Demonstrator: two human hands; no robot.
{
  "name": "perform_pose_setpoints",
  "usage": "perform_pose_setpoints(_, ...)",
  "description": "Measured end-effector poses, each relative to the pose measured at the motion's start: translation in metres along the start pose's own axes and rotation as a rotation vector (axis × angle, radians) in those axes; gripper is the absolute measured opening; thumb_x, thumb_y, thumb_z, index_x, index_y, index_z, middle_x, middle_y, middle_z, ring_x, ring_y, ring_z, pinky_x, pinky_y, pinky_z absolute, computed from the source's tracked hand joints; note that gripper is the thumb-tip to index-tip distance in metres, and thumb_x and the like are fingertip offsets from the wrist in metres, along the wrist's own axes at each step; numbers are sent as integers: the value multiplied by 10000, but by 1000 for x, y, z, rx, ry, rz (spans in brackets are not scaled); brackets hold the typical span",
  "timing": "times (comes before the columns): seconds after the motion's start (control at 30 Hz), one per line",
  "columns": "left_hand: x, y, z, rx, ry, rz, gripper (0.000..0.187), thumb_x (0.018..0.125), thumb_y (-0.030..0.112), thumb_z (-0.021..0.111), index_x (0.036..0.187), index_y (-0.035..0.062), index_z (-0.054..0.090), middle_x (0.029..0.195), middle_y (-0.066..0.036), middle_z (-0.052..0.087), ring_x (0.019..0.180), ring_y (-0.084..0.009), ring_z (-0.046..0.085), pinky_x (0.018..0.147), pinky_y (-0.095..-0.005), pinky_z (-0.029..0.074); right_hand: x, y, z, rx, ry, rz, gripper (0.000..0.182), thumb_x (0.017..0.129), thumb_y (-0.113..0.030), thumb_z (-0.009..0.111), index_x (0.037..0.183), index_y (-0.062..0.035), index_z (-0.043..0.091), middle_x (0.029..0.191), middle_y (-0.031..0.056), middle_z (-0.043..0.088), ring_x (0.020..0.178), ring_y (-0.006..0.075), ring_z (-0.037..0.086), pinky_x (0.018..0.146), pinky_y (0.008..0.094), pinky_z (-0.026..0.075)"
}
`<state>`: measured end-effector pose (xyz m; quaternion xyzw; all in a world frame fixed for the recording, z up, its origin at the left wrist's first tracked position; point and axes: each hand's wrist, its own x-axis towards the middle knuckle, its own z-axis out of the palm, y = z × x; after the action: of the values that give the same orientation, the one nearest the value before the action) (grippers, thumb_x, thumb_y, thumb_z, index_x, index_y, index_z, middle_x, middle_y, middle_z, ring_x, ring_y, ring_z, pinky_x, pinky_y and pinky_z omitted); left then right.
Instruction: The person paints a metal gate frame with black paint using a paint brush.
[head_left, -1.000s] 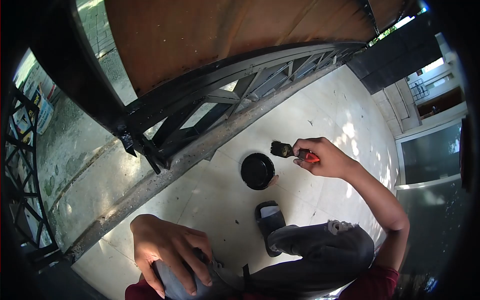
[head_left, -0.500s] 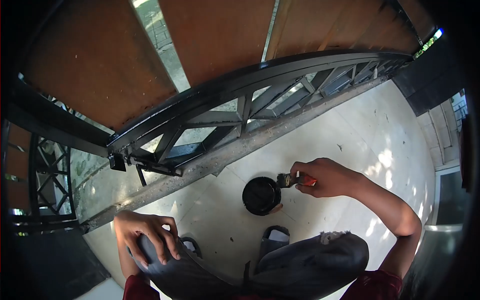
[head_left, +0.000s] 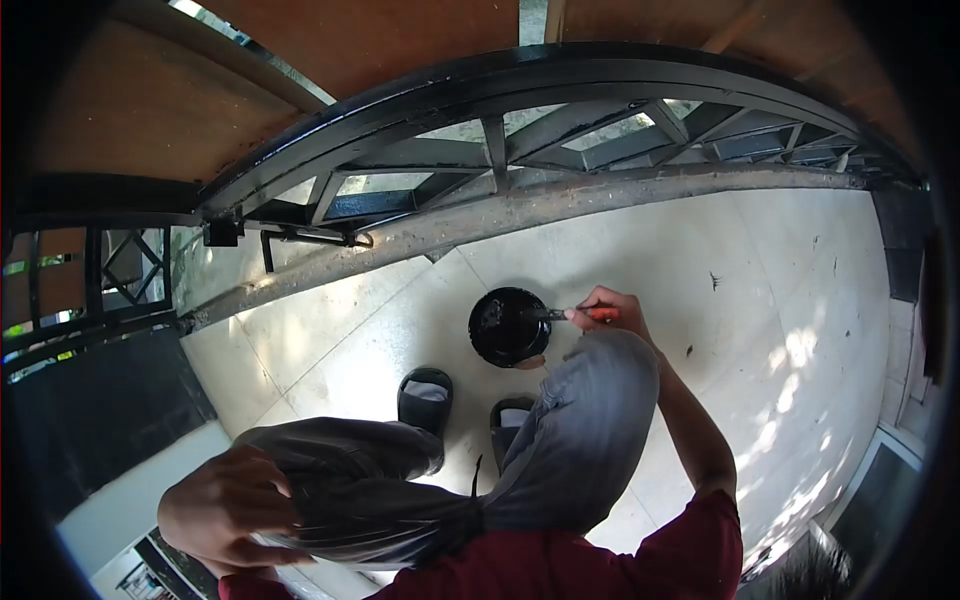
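Observation:
My right hand (head_left: 618, 308) grips a paintbrush (head_left: 602, 314) by its red handle. The brush's head reaches over the rim into a round black bowl (head_left: 485, 345) on the floor; dark, glossy paint (head_left: 503, 312) lies inside, and the bristles cannot be told apart from it. Over my left knee lies my left hand (head_left: 235, 505), slightly blurred, its fingers spread and nothing in them. In front of the bowl runs a black metal gate frame (head_left: 420, 155) with diagonal bars.
Brown panels (head_left: 410, 45) rise above the gate frame. A rough concrete strip (head_left: 480, 222) runs along its foot. My sandalled feet (head_left: 425, 405) stand on the pale tiled floor (head_left: 760, 300) near the bowl. A glass-paned frame (head_left: 875, 490) is at right.
My right hand has moved the brush from beside the bowl's rim to inside it. My view has turned and shifted, and my knees now sit differently in it.

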<state>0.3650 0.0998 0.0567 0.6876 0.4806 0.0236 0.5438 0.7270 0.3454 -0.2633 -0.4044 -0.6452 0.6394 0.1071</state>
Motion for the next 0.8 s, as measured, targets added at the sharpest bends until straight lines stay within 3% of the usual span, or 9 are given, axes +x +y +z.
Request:
perform_pose_setpoints(0.1, 61, 12, 19, -146, 51, 497, 318, 895, 289, 761, 1084, 37, 719, 1140, -134, 713, 989, -230, 677, 874, -388, 512, -4, 16, 27, -135, -45, -149, 179, 864, -141, 806, 840, -26, 671, 697, 26, 653, 637, 55, 557, 592, 244, 455)
perform_pose_setpoints(0.17, 98, 19, 29, -390, -150, 563, 462, 858, 412, 761, 1200, 107, 709, 1471, -121, 512, 1317, -389, 478, 980, -505, 437, 1, 23, 43, -183, -122, -152, 176, 856, -153, 816, 881, -22, 700, 732, 39, 684, 671, 67, 590, 618, 254, 479)
perform_pose_setpoints(0.27, 140, 24, 49, -487, -402, 699, 561, 825, 385, 776, 1305, 119, 656, 1589, -136, 351, 1410, -376, 372, 1092, -517, 368, 2, 27, 55, -151, -137, -207, 198, 848, -161, 823, 916, -17, 705, 777, 52, 711, 703, 85, 629, 655, 258, 504)
perform_pose_setpoints(0.37, 151, 19, 60, -403, -535, 912, 621, 787, 383, 790, 1333, 132, 634, 1610, -153, 309, 1432, -380, 334, 1124, -523, 346, -5, 25, 61, -136, -72, -178, 196, 857, -159, 814, 911, -12, 697, 784, 57, 713, 698, 89, 636, 651, 259, 507)
perform_pose_setpoints(0.43, 152, 17, 61, -375, -585, 950, 593, 788, 362, 788, 1310, 121, 645, 1602, -168, 314, 1425, -388, 342, 1119, -525, 349, -6, 30, 73, -150, 56, -326, 220, 863, -199, 803, 908, -21, 682, 748, 78, 701, 650, 146, 653, 624, 277, 506)
perform_pose_setpoints(0.57, 140, 10, 50, -307, -677, 1075, 514, 769, 343, 796, 1200, 87, 684, 1550, -213, 361, 1406, -413, 357, 1107, -520, 361, -9, 24, 88, -310, 19, -402, 197, 865, -172, 799, 911, -25, 676, 757, 76, 700, 646, 146, 651, 614, 276, 505)
perform_pose_setpoints(0.67, 116, -3, 40, -318, -596, 1177, 452, 784, 353, 793, 1127, 78, 687, 1486, -240, 416, 1395, -422, 367, 1089, -518, 378, -18, 2, 90, -244, 106, -343, 180, 866, -154, 796, 917, -33, 672, 779, 84, 706, 665, 170, 670, 617, 284, 514)
perform_pose_setpoints(0.73, 112, -18, 29, -334, -597, 1228, 405, 802, 332, 783, 1101, 75, 689, 1471, -249, 419, 1405, -422, 352, 1087, -517, 376, -20, -11, 90, -211, 185, -122, 175, 869, -146, 792, 930, -36, 669, 790, 90, 709, 703, 181, 690, 627, 300, 528)
perform_pose_setpoints(0.8, 110, -31, 27, -357, -613, 1266, 360, 819, 312, 773, 1075, 73, 691, 1456, -258, 422, 1415, -422, 337, 1085, -516, 373, -23, -12, 92, -292, 177, -162, 177, 870, -148, 790, 931, -36, 667, 797, 93, 710, 715, 192, 698, 627, 305, 533)
